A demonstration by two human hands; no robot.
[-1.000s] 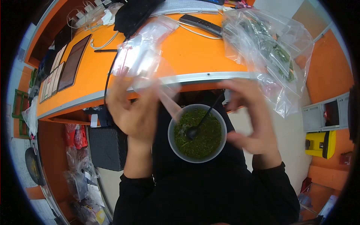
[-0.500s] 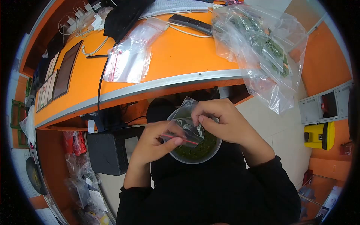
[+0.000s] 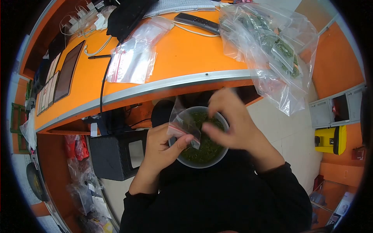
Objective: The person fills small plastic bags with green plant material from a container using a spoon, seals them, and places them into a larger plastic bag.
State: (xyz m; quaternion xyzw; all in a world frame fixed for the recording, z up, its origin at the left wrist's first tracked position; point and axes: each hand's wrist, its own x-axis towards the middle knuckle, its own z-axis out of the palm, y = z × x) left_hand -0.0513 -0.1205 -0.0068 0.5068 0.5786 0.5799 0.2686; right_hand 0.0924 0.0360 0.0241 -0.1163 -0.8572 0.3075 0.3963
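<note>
My left hand (image 3: 165,145) pinches a small clear zip bag (image 3: 186,126) with a red strip near its mouth. The bag hangs partly over a round tub (image 3: 224,154) set at my lap. Inside the tub lies a mass of finely cut green plant matter (image 3: 200,153). My right hand (image 3: 229,122) is above the tub's right side, apart from the bag. Its thumb and fingers are spread and blurred by motion, and nothing shows between them.
On the orange desk (image 3: 190,52) lie a stack of clear zip bags (image 3: 134,64), a black remote (image 3: 197,22) and a tablet (image 3: 70,72). A big clear plastic bag (image 3: 272,50) holding green-filled packets hangs over the desk's right edge. A black stool (image 3: 110,157) stands at left.
My right hand has let go of the zip bag and moved right and up. The bag now stays in my left hand alone, tilted more to the left.
</note>
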